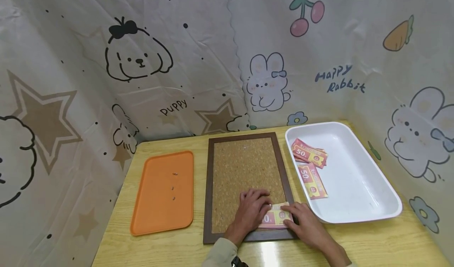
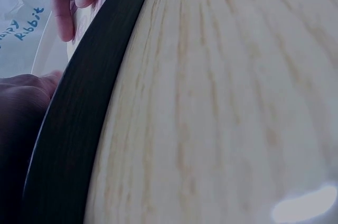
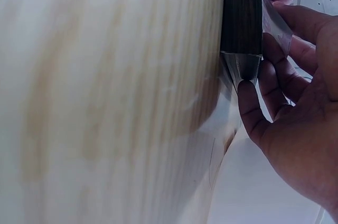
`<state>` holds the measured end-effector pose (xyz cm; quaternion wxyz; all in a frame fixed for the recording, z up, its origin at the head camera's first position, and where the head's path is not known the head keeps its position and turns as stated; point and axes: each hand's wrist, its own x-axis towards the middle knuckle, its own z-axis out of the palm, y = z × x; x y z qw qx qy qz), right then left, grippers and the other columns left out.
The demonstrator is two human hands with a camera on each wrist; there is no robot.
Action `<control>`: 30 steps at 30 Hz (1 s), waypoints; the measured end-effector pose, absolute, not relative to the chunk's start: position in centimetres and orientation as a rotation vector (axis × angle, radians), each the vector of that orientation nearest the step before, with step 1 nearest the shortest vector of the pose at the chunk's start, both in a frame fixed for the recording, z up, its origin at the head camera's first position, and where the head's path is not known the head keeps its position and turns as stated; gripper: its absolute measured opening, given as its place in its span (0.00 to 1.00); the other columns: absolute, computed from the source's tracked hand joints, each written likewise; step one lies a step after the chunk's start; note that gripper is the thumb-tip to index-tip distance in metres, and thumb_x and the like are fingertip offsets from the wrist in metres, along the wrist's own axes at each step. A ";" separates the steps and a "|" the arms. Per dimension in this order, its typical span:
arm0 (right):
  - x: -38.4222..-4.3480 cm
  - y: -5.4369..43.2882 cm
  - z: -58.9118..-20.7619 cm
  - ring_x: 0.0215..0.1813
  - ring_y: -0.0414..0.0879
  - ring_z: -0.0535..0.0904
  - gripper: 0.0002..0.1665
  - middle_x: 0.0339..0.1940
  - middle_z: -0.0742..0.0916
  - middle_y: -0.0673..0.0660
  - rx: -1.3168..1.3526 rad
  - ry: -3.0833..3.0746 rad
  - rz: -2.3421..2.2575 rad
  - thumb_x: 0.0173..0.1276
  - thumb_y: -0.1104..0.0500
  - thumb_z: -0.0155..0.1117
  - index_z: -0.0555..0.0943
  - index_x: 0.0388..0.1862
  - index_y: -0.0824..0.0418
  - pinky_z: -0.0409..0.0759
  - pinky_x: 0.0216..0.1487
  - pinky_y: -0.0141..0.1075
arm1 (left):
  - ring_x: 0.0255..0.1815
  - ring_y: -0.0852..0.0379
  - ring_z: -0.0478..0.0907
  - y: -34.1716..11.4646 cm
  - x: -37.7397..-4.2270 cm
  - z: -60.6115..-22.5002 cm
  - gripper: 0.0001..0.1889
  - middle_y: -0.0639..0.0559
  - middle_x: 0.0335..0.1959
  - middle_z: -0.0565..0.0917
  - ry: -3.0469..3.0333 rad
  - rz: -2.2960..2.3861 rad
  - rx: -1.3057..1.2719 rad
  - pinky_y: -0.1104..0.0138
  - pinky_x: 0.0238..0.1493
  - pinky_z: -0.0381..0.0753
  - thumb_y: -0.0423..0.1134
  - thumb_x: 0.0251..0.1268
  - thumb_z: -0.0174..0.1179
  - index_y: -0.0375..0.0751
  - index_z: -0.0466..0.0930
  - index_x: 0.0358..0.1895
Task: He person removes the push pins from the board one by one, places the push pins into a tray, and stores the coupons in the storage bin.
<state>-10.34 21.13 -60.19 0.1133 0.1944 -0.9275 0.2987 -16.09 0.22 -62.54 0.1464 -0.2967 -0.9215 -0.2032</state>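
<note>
A pink and yellow coupon (image 1: 274,219) marked with a 50 lies at the lower right of a brown-framed cork board (image 1: 244,168). Whether it is a single slip or several cannot be told. My left hand (image 1: 251,210) lies over the coupon's left end with bent fingers; its thumb is hidden in the head view. At the other end, my right hand (image 1: 307,223) pinches the coupon's edge between thumb and fingers. The right wrist view shows that right hand (image 3: 296,86) beside the board's dark frame corner (image 3: 242,23), the slip slightly bowed.
Right of the board stands a white tray (image 1: 358,172) with two groups of coupons, an upper fanned pile (image 1: 308,153) and a lower one (image 1: 313,181). An orange tray (image 1: 159,215) on the left holds a few tiny metallic pieces (image 1: 173,188). Printed curtains (image 1: 213,42) enclose the wooden table (image 1: 117,243).
</note>
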 end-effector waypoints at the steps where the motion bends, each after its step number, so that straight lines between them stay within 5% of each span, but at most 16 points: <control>1: -10.3 21.1 -60.2 0.41 0.35 0.70 0.23 0.38 0.82 0.43 0.571 -2.721 0.877 0.51 0.59 0.76 0.84 0.49 0.57 0.72 0.41 0.35 | 0.55 0.61 0.73 0.2 -16.1 -62.5 0.06 0.63 0.54 0.80 -2.654 -0.583 -0.853 0.58 0.50 0.64 0.50 0.64 0.61 0.59 0.84 0.39; 30: -10.4 21.2 -60.2 0.44 0.39 0.73 0.23 0.40 0.84 0.45 0.545 -2.765 0.876 0.53 0.58 0.75 0.84 0.50 0.56 0.74 0.45 0.37 | 0.54 0.63 0.74 0.1 -16.1 -62.8 0.04 0.65 0.51 0.81 -2.592 -0.622 -0.872 0.60 0.50 0.66 0.49 0.64 0.60 0.58 0.82 0.39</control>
